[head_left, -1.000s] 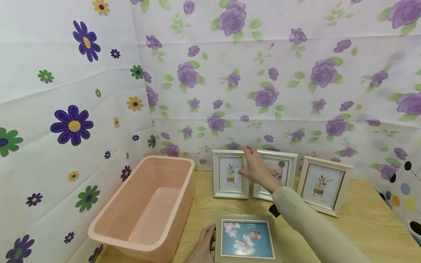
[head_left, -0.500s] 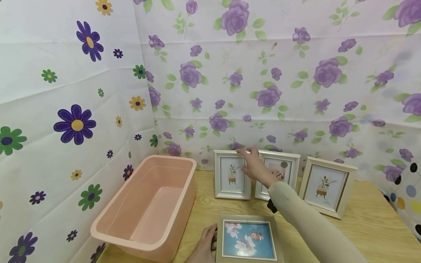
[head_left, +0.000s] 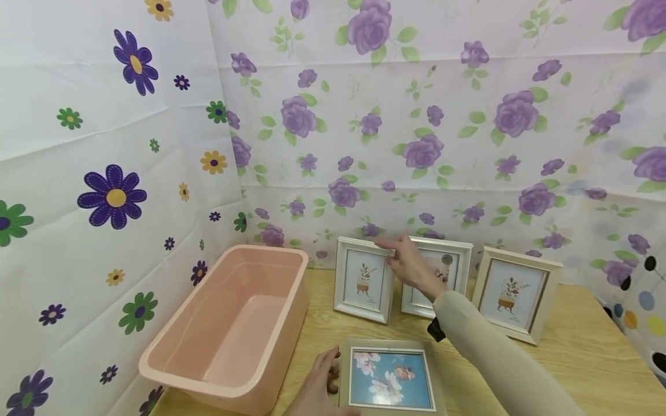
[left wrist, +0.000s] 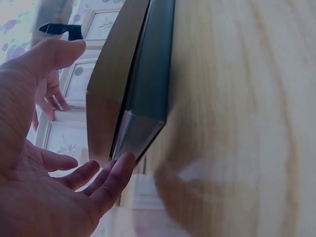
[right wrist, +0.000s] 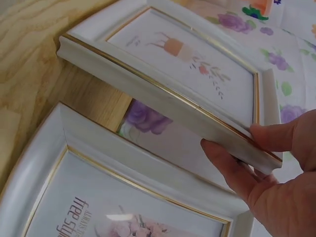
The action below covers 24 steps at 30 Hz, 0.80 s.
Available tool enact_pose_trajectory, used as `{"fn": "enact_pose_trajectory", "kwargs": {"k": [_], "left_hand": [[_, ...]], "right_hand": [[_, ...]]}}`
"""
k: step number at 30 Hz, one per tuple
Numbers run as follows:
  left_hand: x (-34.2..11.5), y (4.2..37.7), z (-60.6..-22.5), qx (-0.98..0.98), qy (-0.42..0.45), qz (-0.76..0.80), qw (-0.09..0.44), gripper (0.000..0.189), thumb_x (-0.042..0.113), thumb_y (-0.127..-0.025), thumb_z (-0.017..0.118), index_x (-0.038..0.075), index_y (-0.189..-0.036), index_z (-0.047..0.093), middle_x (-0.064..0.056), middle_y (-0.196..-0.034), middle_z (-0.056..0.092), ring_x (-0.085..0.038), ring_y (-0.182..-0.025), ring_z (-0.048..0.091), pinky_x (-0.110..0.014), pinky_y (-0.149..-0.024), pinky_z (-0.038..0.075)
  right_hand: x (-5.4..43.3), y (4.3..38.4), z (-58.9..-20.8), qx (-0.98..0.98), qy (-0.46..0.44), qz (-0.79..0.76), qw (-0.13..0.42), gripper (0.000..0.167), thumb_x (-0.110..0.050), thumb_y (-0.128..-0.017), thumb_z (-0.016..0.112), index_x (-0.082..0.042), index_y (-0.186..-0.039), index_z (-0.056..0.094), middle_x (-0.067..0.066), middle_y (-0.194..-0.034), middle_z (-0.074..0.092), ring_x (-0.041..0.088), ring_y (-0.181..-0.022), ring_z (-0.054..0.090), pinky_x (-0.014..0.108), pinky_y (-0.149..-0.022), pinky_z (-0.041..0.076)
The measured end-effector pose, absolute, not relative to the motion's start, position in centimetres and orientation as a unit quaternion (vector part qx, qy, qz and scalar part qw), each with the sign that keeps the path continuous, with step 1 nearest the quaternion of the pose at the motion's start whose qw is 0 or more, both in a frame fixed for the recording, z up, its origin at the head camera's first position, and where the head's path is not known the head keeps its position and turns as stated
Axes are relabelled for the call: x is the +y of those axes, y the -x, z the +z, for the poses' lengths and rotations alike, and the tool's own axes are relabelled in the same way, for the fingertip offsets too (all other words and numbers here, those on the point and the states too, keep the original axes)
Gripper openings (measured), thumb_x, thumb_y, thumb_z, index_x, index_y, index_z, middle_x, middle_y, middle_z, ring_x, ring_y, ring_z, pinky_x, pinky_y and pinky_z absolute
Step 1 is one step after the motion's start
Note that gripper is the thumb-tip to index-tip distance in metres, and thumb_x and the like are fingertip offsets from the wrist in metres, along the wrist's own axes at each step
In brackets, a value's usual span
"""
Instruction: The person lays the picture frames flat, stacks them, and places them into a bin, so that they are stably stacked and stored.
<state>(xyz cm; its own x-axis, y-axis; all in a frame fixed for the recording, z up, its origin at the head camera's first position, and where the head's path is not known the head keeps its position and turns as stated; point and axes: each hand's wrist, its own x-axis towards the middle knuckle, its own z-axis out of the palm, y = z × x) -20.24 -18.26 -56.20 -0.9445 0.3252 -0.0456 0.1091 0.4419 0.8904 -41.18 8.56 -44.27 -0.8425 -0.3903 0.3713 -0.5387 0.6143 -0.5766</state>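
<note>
My right hand (head_left: 411,268) pinches the upper right edge of a white picture frame (head_left: 362,283), thumb on the front and fingers behind, as the right wrist view shows. This frame stands angled, its right side nearer to me. Just right of it is a second white picture frame (head_left: 462,266), partly hidden by that hand. Near the table's front, my left hand (head_left: 318,384) is beside a flat-lying picture frame (head_left: 390,378) with a blue flower picture. In the left wrist view, loosely bent fingers (left wrist: 116,180) reach the corner of what looks like two stacked layers (left wrist: 118,64); contact is unclear.
A deep pink plastic tub (head_left: 224,323) stands at the left. To the right, a beige picture frame (head_left: 546,294) leans back on the wooden table (head_left: 583,358). Flowered cloth (head_left: 333,144) hangs behind and on the left side.
My right hand has gone from reaching over the left white frame to pinching it. That frame has turned, its right side coming forward. The left hand's thumb has moved down toward me.
</note>
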Motion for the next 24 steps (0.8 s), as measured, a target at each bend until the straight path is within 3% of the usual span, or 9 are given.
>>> {"fn": "enact_pose_trajectory", "kwargs": {"k": [5,12,18,24], "left_hand": [[-18.0,20.2,-55.1,0.840,-0.110,0.526,0.078,0.112,0.026,-0.080,0.098,-0.003,-0.167,0.032,-0.021,-0.147,0.050,-0.025,-0.108,0.055,-0.026,-0.083,0.054],[-17.6,20.1,-53.7,0.851,-0.087,0.517,0.023,0.105,0.029,-0.082,0.094,0.004,-0.166,0.036,-0.022,-0.154,0.049,-0.027,-0.108,0.062,-0.028,-0.083,0.057],[-16.8,20.3,-52.8,0.843,-0.056,0.535,-0.025,0.099,0.029,-0.086,0.093,0.009,-0.166,0.039,-0.018,-0.159,0.048,-0.032,-0.121,0.061,-0.036,-0.092,0.059],[-16.2,20.8,-52.2,0.778,-0.055,0.625,-0.013,0.094,0.021,-0.092,0.087,-0.003,-0.166,0.035,-0.022,-0.164,0.046,-0.034,-0.132,0.056,-0.027,-0.096,0.059]], "right_hand": [[8.9,39.8,-44.1,-0.877,-0.232,0.402,0.128,0.048,0.007,-0.100,0.065,-0.004,-0.147,0.067,0.023,-0.107,0.053,0.016,-0.069,0.050,0.023,-0.061,0.042],[9.8,36.7,-43.0,-0.846,-0.172,0.484,0.144,0.049,0.001,-0.101,0.070,-0.009,-0.149,0.067,0.025,-0.118,0.058,0.019,-0.077,0.067,0.024,-0.058,0.052],[11.3,32.8,-42.6,-0.782,-0.103,0.607,0.092,0.056,0.000,-0.104,0.069,-0.017,-0.156,0.061,0.022,-0.127,0.052,0.014,-0.084,0.071,0.027,-0.077,0.067],[12.7,28.5,-43.1,-0.701,-0.030,0.711,0.054,0.057,0.003,-0.106,0.065,-0.010,-0.160,0.055,0.025,-0.161,0.048,0.004,-0.099,0.076,0.031,-0.084,0.067]]}}
